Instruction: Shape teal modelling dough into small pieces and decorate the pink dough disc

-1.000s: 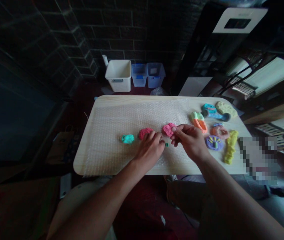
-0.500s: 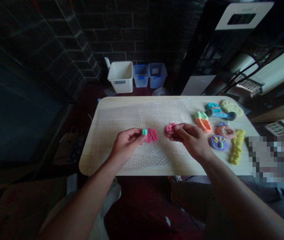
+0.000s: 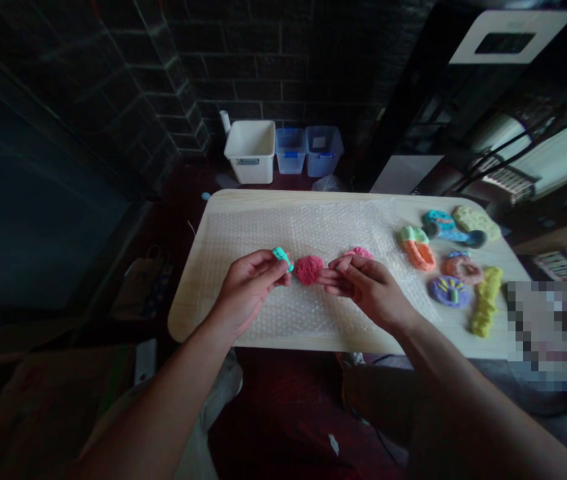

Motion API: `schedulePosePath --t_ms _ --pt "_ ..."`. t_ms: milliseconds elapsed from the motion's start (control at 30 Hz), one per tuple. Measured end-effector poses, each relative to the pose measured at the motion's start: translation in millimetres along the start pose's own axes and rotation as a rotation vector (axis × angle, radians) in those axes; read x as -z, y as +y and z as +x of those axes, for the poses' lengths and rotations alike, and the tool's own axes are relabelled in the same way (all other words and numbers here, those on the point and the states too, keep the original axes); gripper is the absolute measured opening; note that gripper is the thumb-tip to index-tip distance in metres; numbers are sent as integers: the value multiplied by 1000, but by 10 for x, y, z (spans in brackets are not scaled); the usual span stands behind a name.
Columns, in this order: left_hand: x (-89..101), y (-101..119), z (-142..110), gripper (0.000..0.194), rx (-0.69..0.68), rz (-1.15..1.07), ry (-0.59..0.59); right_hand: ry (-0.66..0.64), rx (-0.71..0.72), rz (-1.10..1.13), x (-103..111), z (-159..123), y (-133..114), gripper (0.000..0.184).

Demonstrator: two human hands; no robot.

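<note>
My left hand (image 3: 250, 283) pinches a turquoise, bumpy clay-like piece (image 3: 282, 259) between thumb and fingers, above the bubble wrap (image 3: 263, 313). Just right of it lies a round, rough, dark pink clay-like disc (image 3: 308, 269). My right hand (image 3: 366, 283) is at the disc's right edge, its lower fingers stretched to it; whether they touch I cannot tell. Its thumb and forefinger press together, and anything between them is too small to name. Behind that hand, a lighter pink clay-like piece (image 3: 359, 253) rests on the wrap, partly hidden.
On the table's right side are several coloured pieces: an orange and green one (image 3: 418, 250), a blue dumbbell shape (image 3: 456, 235), a purple disc (image 3: 449, 291) and a yellow strip (image 3: 486, 301). A white bin (image 3: 250, 167) and blue tubs (image 3: 290, 163) stand beyond the table (image 3: 188, 313).
The right hand has let go of the lighter pink piece and moved left to the dark pink disc. The left hand has lifted the turquoise piece away from the disc's left edge. The view shifted slightly.
</note>
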State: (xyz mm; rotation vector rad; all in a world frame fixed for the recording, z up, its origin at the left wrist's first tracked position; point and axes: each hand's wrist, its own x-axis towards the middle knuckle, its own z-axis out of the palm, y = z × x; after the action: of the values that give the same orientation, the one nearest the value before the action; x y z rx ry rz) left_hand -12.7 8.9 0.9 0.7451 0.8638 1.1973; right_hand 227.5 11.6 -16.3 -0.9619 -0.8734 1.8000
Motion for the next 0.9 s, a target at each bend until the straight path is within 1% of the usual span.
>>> schedulePosePath --t_ms 67,167,233,333,467,567,667,800,900 --pt "-3 -4 1 23 4 -2 -1 -49 10 -4 -19 -14 18 29" --pt "-12 -3 -1 23 12 -5 7 -87 103 -13 -33 -17 29 24" --pt "-20 -1 2 23 18 -6 11 -97 139 -12 -37 -18 28 21" --pt "-30 2 11 24 20 -7 11 -131 97 3 -46 -39 17 17" --pt "-41 5 16 25 21 -10 11 -224 14 49 -73 -93 0 22" --pt "-46 4 13 25 23 -3 10 -263 1 60 -87 -122 -10 24" --pt "-44 -3 13 26 25 -2 16 -257 54 42 -77 -123 -12 20" --pt "-34 -14 14 24 30 0 8 -216 145 21 -57 -92 -4 17" --pt "-34 -14 9 23 36 -1 -3 -206 85 28 -76 -79 7 15"
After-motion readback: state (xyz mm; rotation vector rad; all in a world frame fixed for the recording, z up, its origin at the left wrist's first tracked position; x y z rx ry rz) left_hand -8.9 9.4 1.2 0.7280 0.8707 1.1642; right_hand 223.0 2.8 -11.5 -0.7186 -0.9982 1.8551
